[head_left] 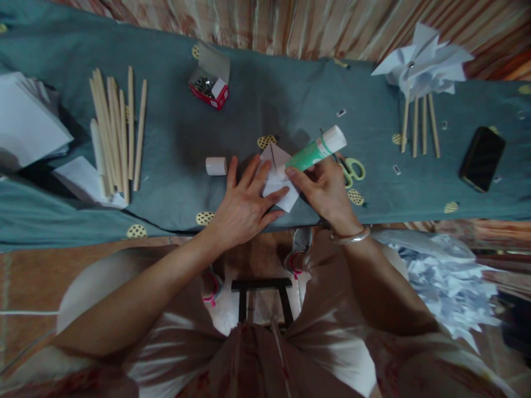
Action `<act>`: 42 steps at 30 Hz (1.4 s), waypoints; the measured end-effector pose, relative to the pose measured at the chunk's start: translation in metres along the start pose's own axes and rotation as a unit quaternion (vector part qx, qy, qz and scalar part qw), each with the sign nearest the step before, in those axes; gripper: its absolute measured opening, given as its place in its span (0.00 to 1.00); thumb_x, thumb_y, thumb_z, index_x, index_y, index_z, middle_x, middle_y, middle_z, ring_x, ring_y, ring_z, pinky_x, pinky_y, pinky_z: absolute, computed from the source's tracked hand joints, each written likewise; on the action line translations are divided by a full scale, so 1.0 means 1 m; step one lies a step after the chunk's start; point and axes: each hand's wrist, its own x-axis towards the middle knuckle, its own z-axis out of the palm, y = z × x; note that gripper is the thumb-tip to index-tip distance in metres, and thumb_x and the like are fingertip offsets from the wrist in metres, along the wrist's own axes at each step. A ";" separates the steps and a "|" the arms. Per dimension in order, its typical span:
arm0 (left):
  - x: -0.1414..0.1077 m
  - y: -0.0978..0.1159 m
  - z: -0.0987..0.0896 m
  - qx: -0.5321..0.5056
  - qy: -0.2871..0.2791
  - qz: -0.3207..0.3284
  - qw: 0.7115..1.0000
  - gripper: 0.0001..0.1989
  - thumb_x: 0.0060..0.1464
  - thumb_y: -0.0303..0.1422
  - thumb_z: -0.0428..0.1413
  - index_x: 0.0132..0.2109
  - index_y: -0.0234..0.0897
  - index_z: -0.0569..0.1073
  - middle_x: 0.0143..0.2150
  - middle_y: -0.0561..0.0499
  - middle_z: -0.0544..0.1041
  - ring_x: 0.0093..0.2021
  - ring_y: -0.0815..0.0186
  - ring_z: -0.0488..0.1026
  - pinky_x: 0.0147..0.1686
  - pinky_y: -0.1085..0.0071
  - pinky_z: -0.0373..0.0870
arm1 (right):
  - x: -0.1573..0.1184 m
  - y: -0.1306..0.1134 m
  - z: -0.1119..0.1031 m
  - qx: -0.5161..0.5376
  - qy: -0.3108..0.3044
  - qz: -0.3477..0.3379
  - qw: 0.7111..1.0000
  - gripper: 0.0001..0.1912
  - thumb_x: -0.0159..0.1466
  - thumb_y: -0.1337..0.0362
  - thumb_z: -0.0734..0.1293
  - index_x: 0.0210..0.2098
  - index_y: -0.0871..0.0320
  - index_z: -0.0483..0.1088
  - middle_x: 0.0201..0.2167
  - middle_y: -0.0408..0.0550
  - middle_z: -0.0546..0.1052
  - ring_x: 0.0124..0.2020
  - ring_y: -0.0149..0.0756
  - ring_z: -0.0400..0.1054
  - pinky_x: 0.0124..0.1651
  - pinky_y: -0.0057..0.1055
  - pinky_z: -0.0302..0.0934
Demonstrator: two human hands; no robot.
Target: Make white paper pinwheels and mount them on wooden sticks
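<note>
My right hand (326, 190) grips a green and white glue stick (309, 155), tilted, with its uncapped end down at a small piece of white paper (286, 193). The paper is cut and lies on the cloth at the table's near side. Fingers spread, my left hand (244, 207) lies flat on the paper's left part and covers some of it. Just left of that hand the white glue cap (216, 166) rests on its side. Green-handled scissors (353, 170) lie beside my right hand, their blades hidden.
Wooden sticks (120, 132) and stacked white paper (31, 121) lie at left. An open red box (209, 83) of small metal pieces stands behind. Paper pinwheels (421, 66) and a black phone (482, 158) are at right. A bag of paper pieces (450, 276) sits below the table edge.
</note>
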 end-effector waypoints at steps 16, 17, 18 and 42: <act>0.001 0.001 -0.002 -0.008 -0.001 -0.004 1.000 0.22 0.62 0.46 0.54 0.61 0.50 0.70 0.71 0.44 0.61 0.72 0.42 0.51 0.65 0.30 0.40 | 0.004 -0.022 0.000 -0.143 -0.023 -0.060 0.988 0.15 0.66 0.50 0.64 0.46 0.52 0.67 0.34 0.50 0.77 0.36 0.44 0.73 0.36 0.38 0.67; 0.001 0.001 -0.002 -0.007 -0.001 -0.004 1.000 0.22 0.62 0.45 0.55 0.61 0.50 0.70 0.71 0.44 0.60 0.72 0.42 0.51 0.66 0.30 0.40 | 0.004 -0.020 0.001 -0.145 -0.018 -0.061 0.987 0.15 0.66 0.50 0.64 0.46 0.53 0.67 0.34 0.50 0.77 0.36 0.44 0.73 0.36 0.38 0.67; 0.001 0.001 -0.002 -0.007 -0.003 -0.005 1.000 0.22 0.62 0.45 0.55 0.61 0.50 0.70 0.71 0.45 0.60 0.72 0.42 0.50 0.66 0.31 0.40 | 0.005 -0.019 0.001 -0.148 -0.013 -0.061 0.987 0.16 0.66 0.49 0.65 0.45 0.53 0.66 0.33 0.50 0.77 0.35 0.44 0.73 0.36 0.38 0.66; 0.001 0.001 -0.002 0.001 -0.017 -0.006 1.000 0.22 0.63 0.46 0.53 0.62 0.50 0.69 0.71 0.43 0.60 0.72 0.41 0.50 0.65 0.29 0.39 | 0.002 -0.019 -0.011 -0.138 -0.022 -0.038 0.989 0.14 0.64 0.47 0.66 0.38 0.50 0.65 0.27 0.45 0.75 0.26 0.39 0.68 0.31 0.36 0.60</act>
